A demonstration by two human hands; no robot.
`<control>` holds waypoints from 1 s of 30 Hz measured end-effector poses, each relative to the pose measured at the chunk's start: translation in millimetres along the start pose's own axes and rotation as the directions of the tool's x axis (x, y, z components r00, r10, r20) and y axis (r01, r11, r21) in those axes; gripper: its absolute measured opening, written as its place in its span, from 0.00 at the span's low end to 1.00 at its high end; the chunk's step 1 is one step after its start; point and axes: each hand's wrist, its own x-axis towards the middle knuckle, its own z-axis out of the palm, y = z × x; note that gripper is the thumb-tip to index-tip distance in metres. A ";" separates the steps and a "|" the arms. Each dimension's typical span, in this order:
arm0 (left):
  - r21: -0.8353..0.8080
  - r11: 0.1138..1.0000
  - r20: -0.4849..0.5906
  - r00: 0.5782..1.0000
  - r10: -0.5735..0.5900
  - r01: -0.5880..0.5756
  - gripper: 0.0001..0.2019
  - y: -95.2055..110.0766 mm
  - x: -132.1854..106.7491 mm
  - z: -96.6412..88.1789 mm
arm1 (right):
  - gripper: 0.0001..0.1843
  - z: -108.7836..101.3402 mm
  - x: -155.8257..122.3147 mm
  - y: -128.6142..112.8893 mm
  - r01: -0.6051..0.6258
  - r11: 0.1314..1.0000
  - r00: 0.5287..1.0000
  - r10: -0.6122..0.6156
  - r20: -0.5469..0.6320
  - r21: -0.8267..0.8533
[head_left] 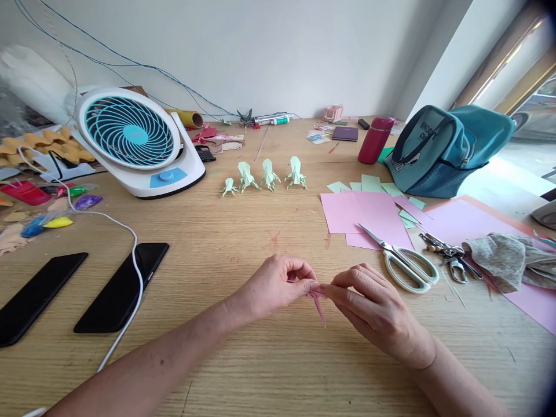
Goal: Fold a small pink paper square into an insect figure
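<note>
My left hand (278,285) and my right hand (373,307) meet low over the wooden table (243,231), both pinching a small folded pink paper piece (318,301) between fingertips. A thin point of the pink paper hangs down below the fingers. Further back stands a row of several pale green folded paper figures (264,176). Pink paper sheets (369,217) lie to the right, with white-handled scissors (406,263) resting on their near edge.
A white and teal fan (136,139) stands back left, its white cable (130,272) crossing two black phones (124,286). A teal bag (443,150), a red bottle (374,139), pliers (447,255), grey cloth (508,260) and pale green paper squares (377,185) sit at right.
</note>
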 end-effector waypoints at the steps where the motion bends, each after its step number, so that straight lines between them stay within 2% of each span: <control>1: 0.008 1.000 0.000 1.000 -0.002 0.002 0.08 -0.4 0.4 -0.1 | 0.17 -0.3 -0.6 0.9 0.020 1.000 1.000 -0.020 0.022 -0.012; 5: 0.005 1.000 0.036 0.999 -0.008 0.008 0.07 -5.8 3.0 -1.3 | 0.13 -2.0 -2.3 4.1 0.077 0.997 0.992 -0.073 0.100 -0.032; 10: -0.058 0.997 0.133 0.990 -0.037 0.045 0.07 -10.9 4.5 -0.3 | 0.09 -4.4 2.5 1.3 0.076 0.997 0.991 -0.074 0.115 -0.017; 14: 0.003 0.997 0.115 0.991 -0.071 0.071 0.05 -12.4 3.3 4.4 | 0.12 -2.6 6.2 -1.9 0.057 0.998 0.989 -0.058 0.134 0.013; 17: 0.042 0.998 0.087 0.995 -0.053 0.049 0.04 -13.5 2.2 6.5 | 0.11 1.3 4.7 -1.8 -0.029 0.996 0.990 0.017 0.137 0.086; 20: 0.055 0.996 0.056 0.996 -0.067 0.064 0.05 -13.3 1.2 6.3 | 0.08 5.0 2.3 -0.8 -0.203 0.947 0.975 0.173 0.139 0.247; 25: 0.020 0.996 0.056 0.994 -0.090 0.089 0.07 -11.1 0.4 5.5 | 0.06 4.6 4.6 -1.0 -0.425 0.787 0.904 0.389 0.175 0.447; 28: 0.003 0.997 0.034 0.997 -0.074 0.074 0.09 -11.2 0.7 6.9 | 0.07 3.0 7.7 -1.6 -0.577 0.667 0.814 0.515 0.268 0.472; 30: -0.020 0.997 0.027 0.997 -0.075 0.075 0.10 -11.8 1.1 8.6 | 0.06 3.5 8.8 -1.8 -0.661 0.555 0.743 0.573 0.344 0.505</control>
